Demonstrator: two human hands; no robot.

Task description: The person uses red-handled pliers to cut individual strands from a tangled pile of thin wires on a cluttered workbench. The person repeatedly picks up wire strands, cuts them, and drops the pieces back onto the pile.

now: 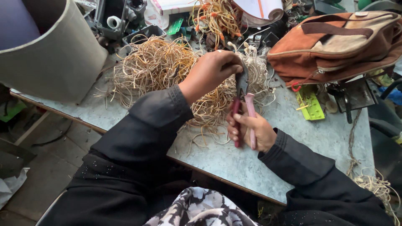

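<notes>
The right hand (250, 130) is gripping a pair of pliers (243, 109) by their pink and dark red handles, fingers wrapped tight around both, with the dark jaws pointing up and away from the body. The left hand (211, 71) is reaching over from the other side, its fingers bunched together at the pliers' head and pinching something there; what it is pinching is too small to make out, though it is likely a strand of wire. Both hands are working just above the grey tabletop (310, 142), at the near edge of a big tangled heap of pale yellow wires (161, 67) that is spreading across the table behind them. A rust-orange and tan bag (343, 42) is lying to the right of the heap, and a small green circuit board (310, 104) is sitting just below the bag. A large grey cylinder (50, 54) is leaning at the table's left corner. A second, smaller bundle of orange-tipped wires (217, 19) is resting at the far edge.
</notes>
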